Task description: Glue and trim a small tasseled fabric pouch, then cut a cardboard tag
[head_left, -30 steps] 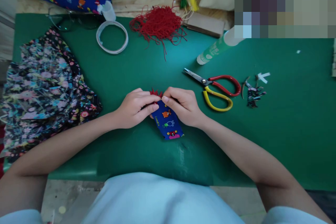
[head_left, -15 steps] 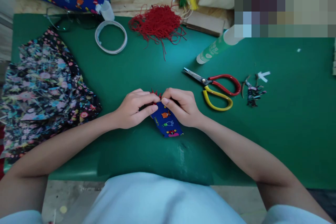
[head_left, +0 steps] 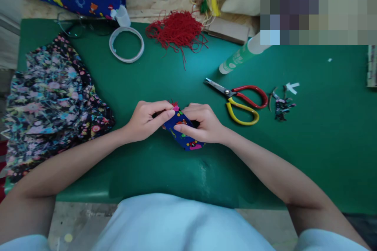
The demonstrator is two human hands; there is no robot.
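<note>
A small blue printed cloth piece is held at the centre of the frame, slanting from upper left to lower right above the green surface. Its upper end is pinched between thumb and fingers by the left hand, so that grip is narrow and filled; short red threads are seen sticking out just beyond it. By the right hand the right side of the cloth is held, with the thumb laid flat across the printed face and the fingers partly hidden at the far edge. Whether the fingers are pressed firmly from behind cannot be told.

The piece is judged to be very light and soft, though a fairly straight outline suggests folded layers or some backing. Little slipping is to be expected from woven cloth, but creasing would be caused by a hard squeeze, and the red threads could be tugged loose if caught. It is best taken by the edges near the upper end, with the flat of the thumb used for support lower down.

Scissors are left to the right of centre, well apart from both hands.
</note>
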